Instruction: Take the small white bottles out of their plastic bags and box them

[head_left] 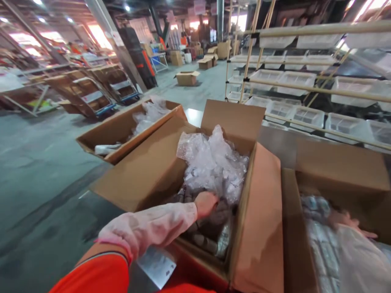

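Observation:
In the middle stands an open cardboard box (258, 219) with a heap of clear bubble wrap (214, 158) rising out of it. My left hand (207, 204) is inside, closed at the lower edge of the bubble wrap; its fingertips are hidden. Below and around that hand lie several wrapped cylindrical items (204, 243). At the right, my right hand (345, 221), blurred, is over a second open box (297, 232), fingers partly spread. Beside and under it are rows of items in clear wrap (324, 248). Whether it touches them I cannot tell.
A third open box (100, 138) with plastic wrap lies at the far left. Rack shelves with white baskets (296, 81) stand behind on the right. A white paper (157, 266) lies by the middle box. Flattened cartons on trolleys (88, 91) are farther left.

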The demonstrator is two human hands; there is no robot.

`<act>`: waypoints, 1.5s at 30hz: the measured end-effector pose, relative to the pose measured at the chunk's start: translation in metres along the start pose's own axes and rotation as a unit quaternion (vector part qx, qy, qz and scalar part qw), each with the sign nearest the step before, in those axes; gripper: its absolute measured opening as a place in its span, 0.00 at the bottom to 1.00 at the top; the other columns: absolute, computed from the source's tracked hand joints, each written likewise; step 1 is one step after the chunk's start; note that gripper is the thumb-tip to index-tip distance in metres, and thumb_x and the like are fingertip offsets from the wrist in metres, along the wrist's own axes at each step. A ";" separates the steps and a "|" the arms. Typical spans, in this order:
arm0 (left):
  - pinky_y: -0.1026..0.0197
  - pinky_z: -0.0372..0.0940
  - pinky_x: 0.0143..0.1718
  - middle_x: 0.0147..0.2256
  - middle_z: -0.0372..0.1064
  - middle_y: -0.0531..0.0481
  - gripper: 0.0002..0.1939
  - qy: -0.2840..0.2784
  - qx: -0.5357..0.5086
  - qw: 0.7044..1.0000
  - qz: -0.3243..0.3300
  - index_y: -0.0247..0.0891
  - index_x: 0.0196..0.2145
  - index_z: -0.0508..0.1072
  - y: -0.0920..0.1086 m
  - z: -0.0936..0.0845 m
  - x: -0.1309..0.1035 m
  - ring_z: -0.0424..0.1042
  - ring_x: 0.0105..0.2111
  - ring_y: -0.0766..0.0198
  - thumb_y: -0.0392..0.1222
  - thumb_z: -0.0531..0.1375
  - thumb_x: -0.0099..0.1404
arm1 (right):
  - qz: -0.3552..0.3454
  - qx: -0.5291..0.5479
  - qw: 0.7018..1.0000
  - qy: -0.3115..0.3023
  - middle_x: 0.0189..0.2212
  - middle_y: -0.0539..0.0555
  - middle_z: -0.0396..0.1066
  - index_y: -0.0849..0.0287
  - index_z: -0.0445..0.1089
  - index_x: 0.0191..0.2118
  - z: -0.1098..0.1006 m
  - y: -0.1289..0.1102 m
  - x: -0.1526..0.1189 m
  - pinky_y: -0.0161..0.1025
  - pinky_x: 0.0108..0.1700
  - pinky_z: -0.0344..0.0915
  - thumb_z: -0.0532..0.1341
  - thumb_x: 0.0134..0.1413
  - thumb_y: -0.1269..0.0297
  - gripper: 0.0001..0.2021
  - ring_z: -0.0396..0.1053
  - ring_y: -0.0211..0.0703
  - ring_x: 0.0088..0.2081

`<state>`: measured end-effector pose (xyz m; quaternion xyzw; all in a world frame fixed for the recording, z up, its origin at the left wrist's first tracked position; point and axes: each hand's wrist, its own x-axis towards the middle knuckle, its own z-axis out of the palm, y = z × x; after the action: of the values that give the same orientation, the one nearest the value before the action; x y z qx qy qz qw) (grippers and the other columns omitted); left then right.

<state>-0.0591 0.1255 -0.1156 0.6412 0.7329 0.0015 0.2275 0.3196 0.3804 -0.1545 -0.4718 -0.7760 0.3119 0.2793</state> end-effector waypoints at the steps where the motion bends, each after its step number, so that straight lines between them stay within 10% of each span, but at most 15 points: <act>1: 0.46 0.60 0.50 0.46 0.69 0.35 0.14 0.056 0.017 0.998 -0.001 0.33 0.44 0.73 -0.001 -0.008 0.002 0.67 0.49 0.47 0.35 0.54 0.62 | 0.051 -0.051 0.995 0.075 0.40 0.66 0.72 0.62 0.72 0.23 0.003 -0.006 0.000 0.53 0.47 0.64 0.59 0.58 0.59 0.16 0.71 0.44 0.39; 5: 0.40 0.54 0.54 0.52 0.63 0.32 0.15 0.209 -0.007 0.976 -0.051 0.30 0.41 0.74 -0.023 -0.042 0.010 0.58 0.56 0.41 0.30 0.60 0.54 | 0.070 -0.159 0.958 0.226 0.45 0.72 0.71 0.62 0.76 0.34 0.028 -0.065 -0.016 0.55 0.49 0.61 0.64 0.47 0.69 0.06 0.69 0.56 0.49; 10: 0.60 0.65 0.37 0.29 0.73 0.47 0.10 0.136 -0.175 0.975 0.018 0.31 0.34 0.76 -0.046 -0.068 -0.002 0.71 0.33 0.60 0.40 0.60 0.57 | -0.114 0.126 0.984 -0.045 0.37 0.58 0.76 0.59 0.72 0.44 0.089 -0.184 -0.055 0.45 0.43 0.71 0.60 0.53 0.54 0.17 0.74 0.47 0.38; 14: 0.64 0.62 0.28 0.23 0.71 0.50 0.24 0.058 -0.390 0.911 0.117 0.29 0.53 0.69 -0.029 -0.086 -0.038 0.68 0.23 0.66 0.46 0.54 0.63 | -0.229 0.143 0.963 0.009 0.49 0.63 0.71 0.61 0.69 0.49 0.129 -0.260 -0.072 0.49 0.50 0.67 0.63 0.47 0.50 0.26 0.69 0.53 0.50; 19: 0.57 0.63 0.37 0.31 0.75 0.46 0.28 0.099 -0.057 0.976 0.183 0.37 0.61 0.60 0.012 -0.095 -0.084 0.72 0.32 0.57 0.41 0.56 0.63 | -0.155 0.077 0.985 -0.019 0.28 0.53 0.74 0.57 0.72 0.44 0.125 -0.311 -0.081 0.37 0.31 0.65 0.56 0.56 0.49 0.19 0.69 0.41 0.28; 24: 0.51 0.59 0.43 0.38 0.72 0.42 0.15 0.192 0.212 0.936 0.207 0.40 0.49 0.70 0.045 -0.074 -0.112 0.69 0.43 0.51 0.38 0.53 0.66 | 0.004 0.210 0.935 -0.285 0.19 0.49 0.69 0.60 0.70 0.27 0.104 -0.304 -0.095 0.32 0.22 0.57 0.66 0.38 0.43 0.23 0.65 0.36 0.20; 31: 0.51 0.60 0.43 0.53 0.67 0.38 0.25 0.201 0.129 0.958 0.159 0.36 0.60 0.58 0.063 -0.034 -0.132 0.70 0.44 0.53 0.42 0.53 0.66 | 0.048 0.359 0.932 0.005 0.17 0.41 0.53 0.55 0.51 0.20 0.098 -0.280 -0.149 0.31 0.24 0.55 0.72 0.28 0.50 0.27 0.52 0.31 0.20; 38: 0.35 0.51 0.52 0.64 0.54 0.48 0.23 0.231 0.057 0.944 0.228 0.49 0.56 0.67 0.057 -0.032 -0.135 0.44 0.63 0.34 0.35 0.55 0.64 | 0.063 -0.011 0.982 0.180 0.13 0.44 0.53 0.56 0.56 0.18 0.109 -0.253 -0.175 0.33 0.22 0.47 0.61 0.42 0.54 0.16 0.51 0.33 0.18; 42: 0.54 0.65 0.46 0.46 0.74 0.41 0.16 0.187 -0.184 0.925 0.276 0.38 0.45 0.76 0.029 -0.036 -0.118 0.72 0.42 0.55 0.42 0.51 0.67 | 0.128 -0.167 0.973 0.094 0.18 0.50 0.64 0.56 0.69 0.26 0.105 -0.210 -0.184 0.35 0.24 0.49 0.55 0.49 0.60 0.09 0.58 0.39 0.20; 45: 0.62 0.67 0.38 0.34 0.77 0.44 0.14 0.143 -0.161 0.969 0.121 0.35 0.42 0.77 0.001 -0.035 -0.090 0.74 0.33 0.61 0.41 0.53 0.66 | 0.153 -0.236 0.954 0.100 0.31 0.61 0.70 0.59 0.71 0.44 0.110 -0.185 -0.194 0.41 0.29 0.59 0.59 0.46 0.59 0.18 0.67 0.51 0.31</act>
<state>-0.0632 0.0518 -0.0538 0.6731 0.6650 0.2389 0.2182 0.2141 0.1134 -0.1146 -0.6661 -0.7141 0.1103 0.1847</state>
